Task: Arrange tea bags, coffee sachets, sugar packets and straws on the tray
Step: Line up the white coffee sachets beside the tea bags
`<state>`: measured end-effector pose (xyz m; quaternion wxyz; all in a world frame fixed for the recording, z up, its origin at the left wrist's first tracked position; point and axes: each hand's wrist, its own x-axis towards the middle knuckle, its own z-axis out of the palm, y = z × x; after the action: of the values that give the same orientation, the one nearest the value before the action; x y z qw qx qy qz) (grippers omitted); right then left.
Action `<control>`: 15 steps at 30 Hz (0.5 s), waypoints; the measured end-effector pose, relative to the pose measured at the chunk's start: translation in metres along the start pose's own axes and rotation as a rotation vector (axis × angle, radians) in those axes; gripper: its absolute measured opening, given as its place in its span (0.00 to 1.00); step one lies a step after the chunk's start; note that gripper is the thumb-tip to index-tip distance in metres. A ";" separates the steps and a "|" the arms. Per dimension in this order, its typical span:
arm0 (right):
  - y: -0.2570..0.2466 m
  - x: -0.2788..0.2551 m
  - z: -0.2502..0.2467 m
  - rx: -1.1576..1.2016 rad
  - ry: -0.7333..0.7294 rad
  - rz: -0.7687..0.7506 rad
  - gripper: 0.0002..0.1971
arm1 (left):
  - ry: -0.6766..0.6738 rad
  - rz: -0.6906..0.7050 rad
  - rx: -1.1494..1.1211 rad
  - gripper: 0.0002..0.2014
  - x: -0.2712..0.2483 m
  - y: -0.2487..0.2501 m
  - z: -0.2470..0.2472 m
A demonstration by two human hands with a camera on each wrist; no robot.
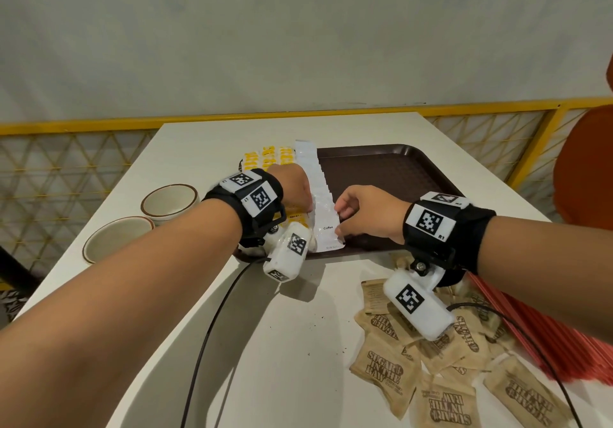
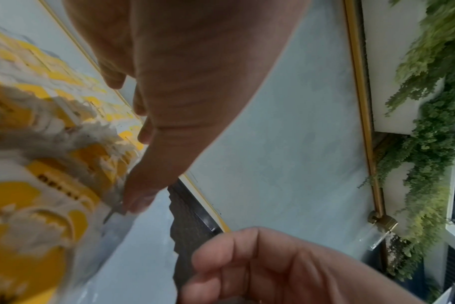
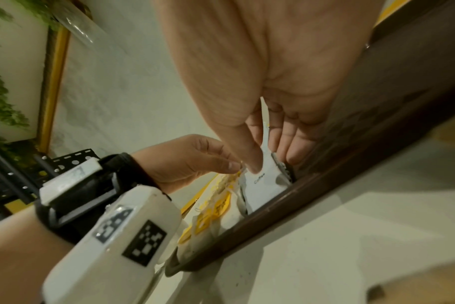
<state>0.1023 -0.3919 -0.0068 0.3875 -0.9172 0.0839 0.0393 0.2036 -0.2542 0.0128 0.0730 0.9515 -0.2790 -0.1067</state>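
A brown tray lies on the white table. Yellow tea bags cover its left end, and an overlapping row of white coffee sachets runs beside them. My left hand touches the row's left edge with fairly straight fingertips. My right hand pinches the near sachet: its thumb lies on top and its fingers sit at the right edge. Brown sugar packets lie loose on the table at front right. Red straws lie beyond them.
Two empty cream bowls stand to the left of the tray. An orange chair is at the right. A black cable crosses the near table. The tray's right part is bare. A yellow mesh railing runs behind.
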 end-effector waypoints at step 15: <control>-0.002 0.011 0.025 0.395 -0.030 0.187 0.30 | 0.238 -0.184 -0.853 0.27 -0.028 -0.021 0.002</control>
<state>0.1131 -0.3740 -0.0247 0.5555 -0.8110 0.1688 0.0716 0.1913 -0.2215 0.0109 0.4805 0.8628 -0.1141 -0.1081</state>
